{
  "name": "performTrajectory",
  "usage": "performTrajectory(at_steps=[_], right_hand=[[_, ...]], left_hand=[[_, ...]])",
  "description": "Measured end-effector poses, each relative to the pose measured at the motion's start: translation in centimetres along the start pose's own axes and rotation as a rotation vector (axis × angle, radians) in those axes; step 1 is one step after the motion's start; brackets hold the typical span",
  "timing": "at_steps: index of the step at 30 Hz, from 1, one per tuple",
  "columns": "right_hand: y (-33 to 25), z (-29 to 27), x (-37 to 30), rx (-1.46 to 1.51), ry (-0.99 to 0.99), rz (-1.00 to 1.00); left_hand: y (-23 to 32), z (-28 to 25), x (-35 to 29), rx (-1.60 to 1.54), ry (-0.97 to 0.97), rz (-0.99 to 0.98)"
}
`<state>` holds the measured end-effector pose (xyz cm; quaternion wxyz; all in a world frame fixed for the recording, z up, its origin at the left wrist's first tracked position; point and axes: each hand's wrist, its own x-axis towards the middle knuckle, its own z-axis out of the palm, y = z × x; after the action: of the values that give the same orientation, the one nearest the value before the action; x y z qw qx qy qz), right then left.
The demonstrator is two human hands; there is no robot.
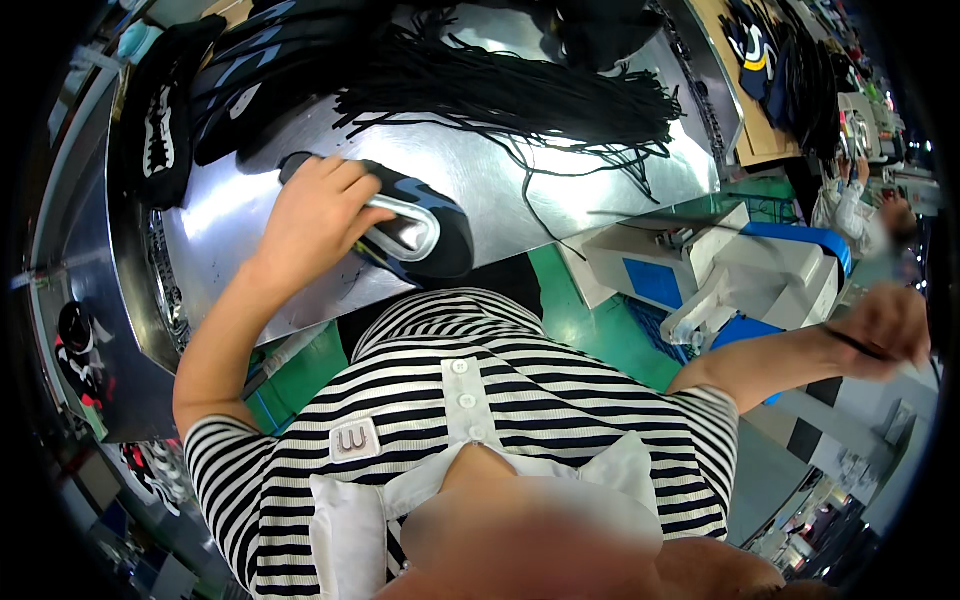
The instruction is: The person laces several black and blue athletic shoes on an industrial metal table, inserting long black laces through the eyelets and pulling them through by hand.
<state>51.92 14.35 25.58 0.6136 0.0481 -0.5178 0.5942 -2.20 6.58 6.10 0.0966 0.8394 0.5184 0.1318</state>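
A black and blue shoe upper (455,222) lies on the shiny metal table near my body, with its pale grey-rimmed opening facing up. My left hand (325,205) is closed on it, thumb at the rim of the opening and fingers over the far side. Far out to the right, away from the table, is my right hand (888,328), somewhat blurred. Its fingers look curled in, and what they pinch, if anything, is too small to tell. A thin dark strand crosses near that wrist.
Black laces (520,95) lie in a big bundle across the table's far side, one trailing over the edge. More dark shoe uppers (160,130) are heaped at the far left. A pale machine with blue parts (715,280) stands right of the table. Another person (850,210) sits beyond it.
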Motion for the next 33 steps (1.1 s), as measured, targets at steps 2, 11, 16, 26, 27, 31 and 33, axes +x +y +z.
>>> performTrajectory(at_steps=[2, 11, 16, 26, 27, 31, 33], right_hand=[[9.1, 1.5, -6.9, -0.641, 0.584, 0.149], [42.4, 12.7, -16.1, 0.431, 0.186, 1.127], [46.1, 13.4, -14.7, 0.119, 0.184, 1.084], [47.1, 12.0, -14.5, -0.027, 0.262, 0.910], [46.4, 12.7, -13.5, -0.024, 0.286, 0.888], [45.4, 14.1, -11.9, -0.085, 0.267, 0.713], [43.5, 13.3, -11.3, -0.008, 0.308, 0.843]], left_hand=[[0.0, 0.9, -1.5, 0.040, 0.043, -0.021], [-1.6, 2.3, -9.2, -0.057, 0.117, -0.391], [-4.1, 1.6, -8.6, -0.743, -0.315, -0.852], [-2.4, 6.6, -3.3, -1.890, -0.131, -0.725], [-3.1, 7.7, -3.8, -1.963, -0.010, -0.717], [-2.5, 6.6, -5.0, -2.330, 0.116, -0.624], [-1.5, 6.6, -5.1, -2.170, 0.248, -0.800]])
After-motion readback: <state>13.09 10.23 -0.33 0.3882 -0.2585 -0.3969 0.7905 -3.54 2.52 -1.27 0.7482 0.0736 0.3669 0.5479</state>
